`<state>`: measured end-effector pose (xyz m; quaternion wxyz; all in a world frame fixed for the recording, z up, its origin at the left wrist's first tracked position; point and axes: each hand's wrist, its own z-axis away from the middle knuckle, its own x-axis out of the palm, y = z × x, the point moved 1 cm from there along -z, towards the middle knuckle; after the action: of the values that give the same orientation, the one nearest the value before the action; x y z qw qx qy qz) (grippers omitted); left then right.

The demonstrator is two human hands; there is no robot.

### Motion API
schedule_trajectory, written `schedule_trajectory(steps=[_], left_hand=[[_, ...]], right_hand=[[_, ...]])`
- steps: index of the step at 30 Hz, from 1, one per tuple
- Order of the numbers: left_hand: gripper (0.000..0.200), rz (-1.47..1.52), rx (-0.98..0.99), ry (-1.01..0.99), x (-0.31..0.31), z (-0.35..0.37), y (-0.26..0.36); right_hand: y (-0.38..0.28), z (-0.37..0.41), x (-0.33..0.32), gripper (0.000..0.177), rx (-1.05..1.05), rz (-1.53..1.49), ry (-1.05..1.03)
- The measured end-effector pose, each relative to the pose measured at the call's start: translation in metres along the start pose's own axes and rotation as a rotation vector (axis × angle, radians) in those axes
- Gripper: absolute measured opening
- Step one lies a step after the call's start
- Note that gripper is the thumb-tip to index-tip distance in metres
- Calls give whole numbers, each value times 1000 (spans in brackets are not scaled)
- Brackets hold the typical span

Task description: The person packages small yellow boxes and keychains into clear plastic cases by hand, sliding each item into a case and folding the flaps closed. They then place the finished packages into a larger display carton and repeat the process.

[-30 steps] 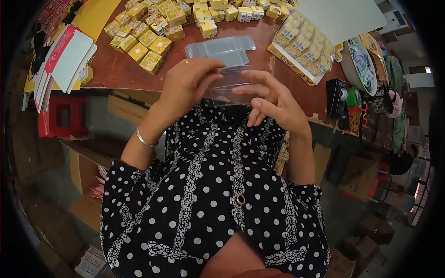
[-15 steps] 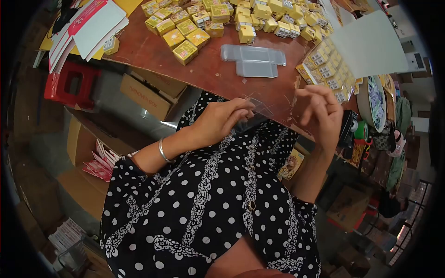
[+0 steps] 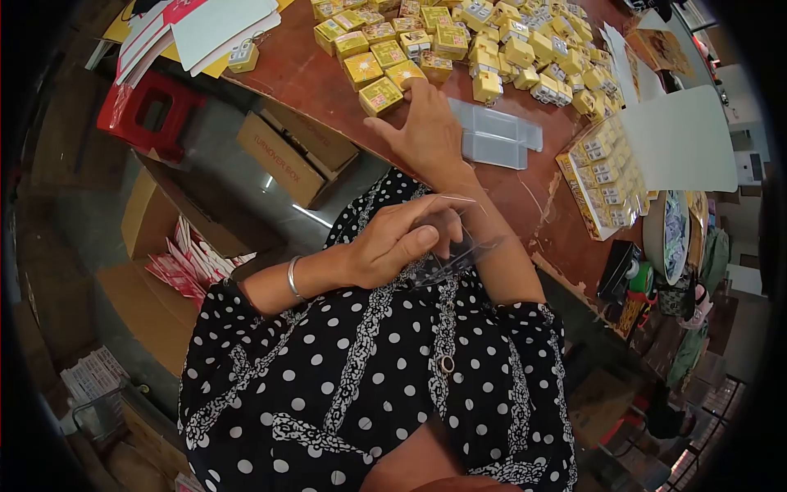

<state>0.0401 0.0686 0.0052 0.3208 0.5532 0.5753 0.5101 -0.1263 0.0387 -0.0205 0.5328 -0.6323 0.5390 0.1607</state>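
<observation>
My left hand (image 3: 392, 246), with a silver bangle at its wrist, is closed around a clear plastic box (image 3: 459, 258) in front of my body. The box is see-through, so its exact shape is hard to make out. My right hand (image 3: 430, 131) reaches across above it to the small yellow boxes. Its thumb and fingers are spread at the near yellow box (image 3: 379, 97), and the fingertips touch or overlap the neighbouring yellow box (image 3: 405, 72). Beside this hand lies a flat clear plastic blank (image 3: 496, 138) on the red-brown table (image 3: 328, 94).
Yellow-and-white cube pieces (image 3: 520, 53) are heaped behind the blank. A display tray (image 3: 602, 176) of such cubes stands at right with its white lid raised. White-and-pink cards (image 3: 221, 37) lie at left. Below are a red stool (image 3: 152, 123) and cardboard boxes (image 3: 283, 160).
My right hand has moved left and away from me, from the table's near right edge to the yellow boxes. My left hand keeps the clear plastic box, now turned and more opened out. The view has shifted.
</observation>
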Motion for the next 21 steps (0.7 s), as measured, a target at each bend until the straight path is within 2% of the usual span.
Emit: schedule_trajectory(steps=[3,6,8,9,11,13,15,16,20,21], left_hand=[[63,-47,31,-29,-4,-1,0],[58,-43,53,-19,-6,0,2],[55,-10,90,3,-5,0,-5],[53,19,123,26,-4,-1,-7],[51,98,72,39,-5,-2,-8],[53,122,6,51,-7,-3,-7],[55,241,-53,101,-6,-5,-9],[58,259,-77,123,-6,-6,-11],[56,278,-157,131,-5,-12,-25],[54,290,-194,142,-4,-14,-28]], right_hand=[[1,-3,16,64,0,33,15],[7,0,8,58,31,57,66],[14,11,-10,53,35,-177,45],[17,18,-21,53,46,-163,51],[20,36,-49,49,76,-275,19],[29,59,-76,50,127,-224,31],[39,84,-99,53,219,-31,143],[54,101,-106,52,176,106,189],[79,151,-133,50,255,307,233],[84,158,-144,49,290,304,173]])
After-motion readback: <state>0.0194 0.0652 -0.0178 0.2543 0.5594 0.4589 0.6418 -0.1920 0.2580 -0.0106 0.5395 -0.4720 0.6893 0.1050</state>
